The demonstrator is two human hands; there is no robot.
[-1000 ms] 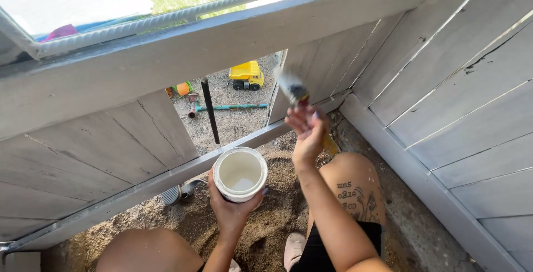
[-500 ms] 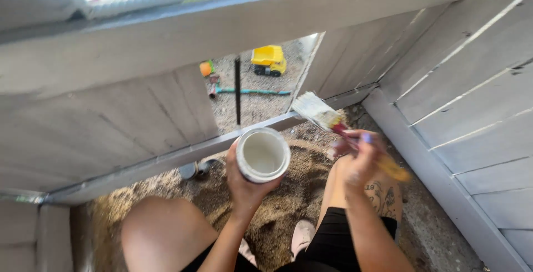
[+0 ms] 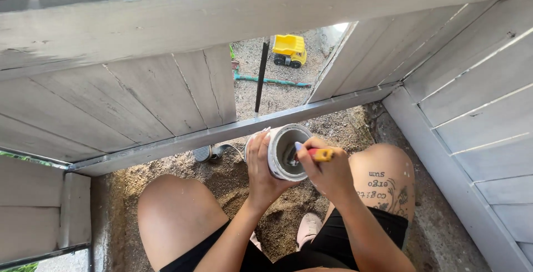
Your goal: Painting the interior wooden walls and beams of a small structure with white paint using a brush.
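- Two bare hands meet over the sandy ground between the person's knees.
- The left hand (image 3: 264, 166) wraps a small white paint pot (image 3: 286, 151), fingers curled round its wall, tipping the mouth towards the other hand, apparently so the brush can reach inside.
- The right hand (image 3: 330, 169) has its fingers pressed together round the yellow-and-red handle of a paintbrush (image 3: 311, 152), bristles down in the pot.
- Grey-painted fence boards (image 3: 139, 100) stand just ahead; through a gap, a yellow toy truck (image 3: 289, 50) sits on gravel.
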